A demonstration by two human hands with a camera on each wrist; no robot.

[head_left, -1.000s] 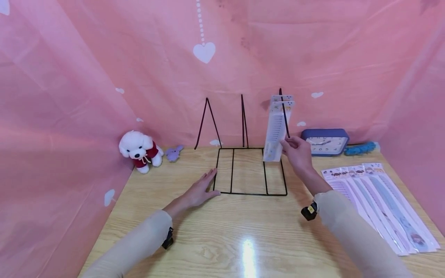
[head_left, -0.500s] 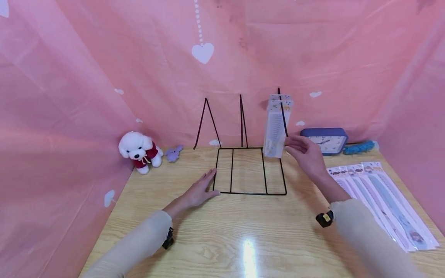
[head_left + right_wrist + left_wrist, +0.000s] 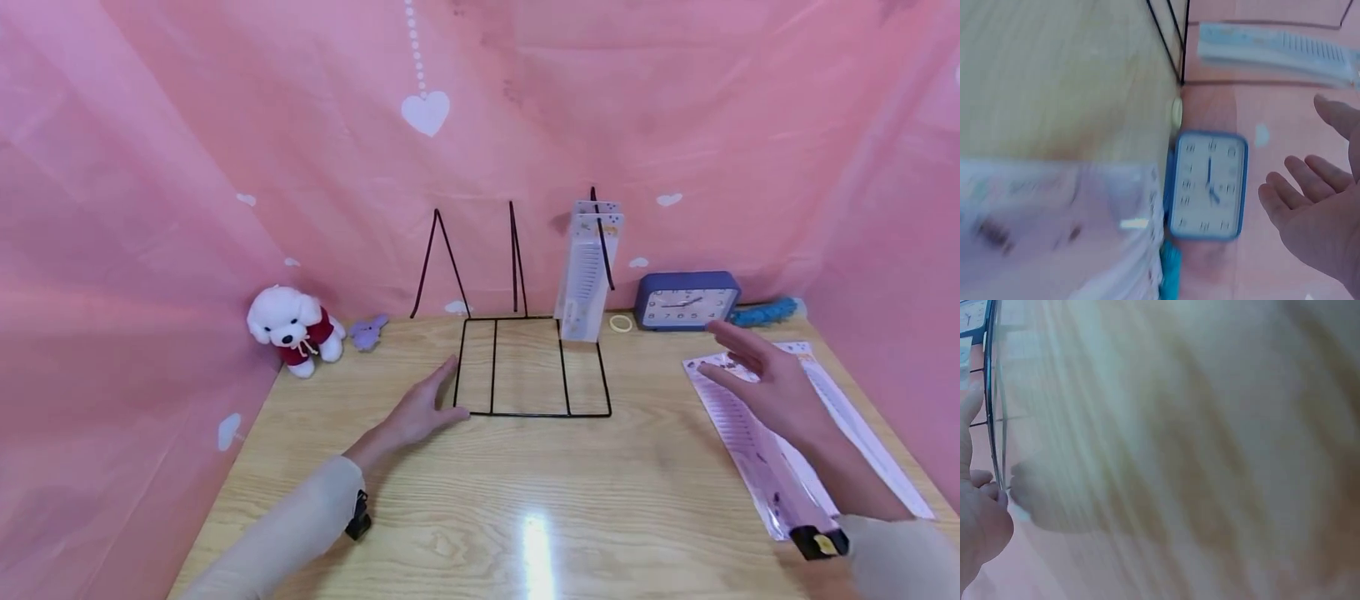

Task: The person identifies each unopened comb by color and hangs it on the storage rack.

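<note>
Your left hand (image 3: pixel 416 410) lies flat on the table (image 3: pixel 525 517), fingers straight, touching the wire rack (image 3: pixel 528 367). Your right hand (image 3: pixel 765 387) hovers, fingers spread and empty, over the packaged combs (image 3: pixel 757 446); two packs (image 3: pixel 587 271) stand in the rack's right slot.

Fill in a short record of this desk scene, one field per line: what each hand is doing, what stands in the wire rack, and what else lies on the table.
Left hand: left hand rests flat on the table, fingers against the left edge of the wire rack.
Right hand: right hand open, over the comb packs on the table, holding nothing.
In rack: standing comb packs upright in the rightmost slot.
Other items: blue clock, plush dog, small purple toy, pale ring.
</note>
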